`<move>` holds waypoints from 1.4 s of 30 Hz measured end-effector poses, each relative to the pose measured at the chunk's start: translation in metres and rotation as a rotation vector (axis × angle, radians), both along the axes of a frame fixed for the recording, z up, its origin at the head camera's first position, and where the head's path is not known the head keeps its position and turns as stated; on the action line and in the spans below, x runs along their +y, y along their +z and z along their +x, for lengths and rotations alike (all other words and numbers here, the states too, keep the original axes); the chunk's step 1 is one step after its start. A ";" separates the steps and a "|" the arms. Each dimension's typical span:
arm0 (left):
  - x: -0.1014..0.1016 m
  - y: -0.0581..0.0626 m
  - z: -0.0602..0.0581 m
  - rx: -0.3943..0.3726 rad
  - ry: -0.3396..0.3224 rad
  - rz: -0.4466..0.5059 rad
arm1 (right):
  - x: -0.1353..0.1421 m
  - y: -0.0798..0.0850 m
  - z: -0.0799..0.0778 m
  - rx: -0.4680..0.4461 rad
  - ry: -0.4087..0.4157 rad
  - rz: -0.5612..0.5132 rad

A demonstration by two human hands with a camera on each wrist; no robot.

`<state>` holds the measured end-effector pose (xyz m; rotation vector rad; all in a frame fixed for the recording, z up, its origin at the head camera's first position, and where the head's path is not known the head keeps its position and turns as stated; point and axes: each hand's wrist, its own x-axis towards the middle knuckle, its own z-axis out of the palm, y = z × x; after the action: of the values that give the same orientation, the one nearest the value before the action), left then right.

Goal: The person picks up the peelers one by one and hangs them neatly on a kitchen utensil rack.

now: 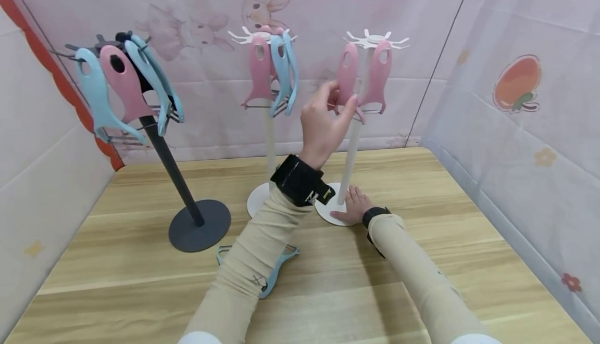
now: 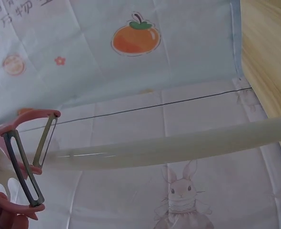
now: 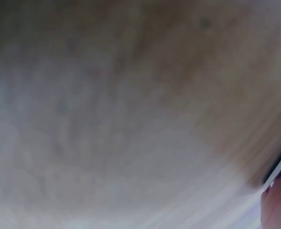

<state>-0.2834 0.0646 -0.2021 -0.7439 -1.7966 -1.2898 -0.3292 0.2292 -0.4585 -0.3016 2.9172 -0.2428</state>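
My left hand (image 1: pixel 323 125) pinches a pink peeler (image 1: pixel 347 71) near its blade end, at the top of the right white stand (image 1: pixel 352 156). Another pink peeler (image 1: pixel 378 73) hangs beside it from that stand's hooks. In the left wrist view, fingertips (image 2: pixel 7 220) show at the lower left under a pink peeler's blade (image 2: pixel 24 167), with the white pole (image 2: pixel 178 150) behind. Down on the table, my right hand (image 1: pixel 354 206) rests with fingers extended on the stand's round white base (image 1: pixel 328 214). The right wrist view is mostly blurred tabletop.
A middle white stand (image 1: pixel 270 141) bears pink and blue peelers. The dark grey stand (image 1: pixel 171 167) at left holds blue, pink and black ones. A blue peeler (image 1: pixel 276 276) lies on the wooden table (image 1: pixel 117 281), partly under my left sleeve. Printed cloth (image 1: pixel 187 0) lines the back.
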 end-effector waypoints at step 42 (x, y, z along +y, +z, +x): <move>-0.060 -0.080 0.016 0.126 -0.156 -0.326 | -0.002 0.002 -0.001 -0.043 -0.026 -0.003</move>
<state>-0.2678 0.0048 -0.2818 -1.1381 -1.8972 -1.0305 -0.3301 0.2275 -0.4568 -0.2561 2.8801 -0.2545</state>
